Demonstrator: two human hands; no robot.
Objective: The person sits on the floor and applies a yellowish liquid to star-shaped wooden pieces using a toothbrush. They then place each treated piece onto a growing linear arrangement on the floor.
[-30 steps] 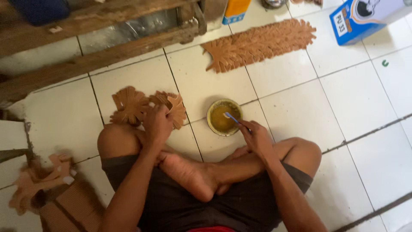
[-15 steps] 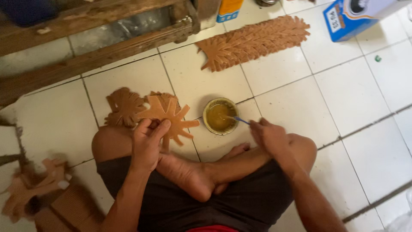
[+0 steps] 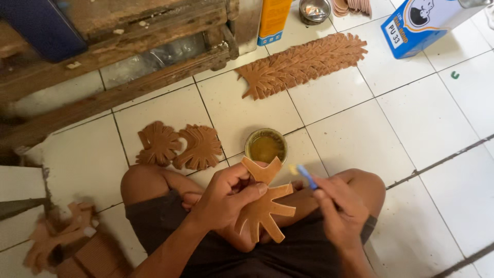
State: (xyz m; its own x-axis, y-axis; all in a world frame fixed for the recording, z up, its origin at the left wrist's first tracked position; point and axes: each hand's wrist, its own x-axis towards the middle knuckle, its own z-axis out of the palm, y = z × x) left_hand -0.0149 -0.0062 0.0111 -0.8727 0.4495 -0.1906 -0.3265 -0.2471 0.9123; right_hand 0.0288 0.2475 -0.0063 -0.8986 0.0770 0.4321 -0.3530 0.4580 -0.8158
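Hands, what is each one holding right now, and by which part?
Left hand pinches the tan star-shaped cutout near its middle; right hand grips the blue-handled brush by its handle's lower end.

The star-shaped leather cutout (image 3: 265, 206) was tan, the brush handle (image 3: 307, 176) blue, the glue in the tin (image 3: 265, 146) amber-yellow, the floor tiles (image 3: 411, 123) white, the box (image 3: 424, 20) blue and white
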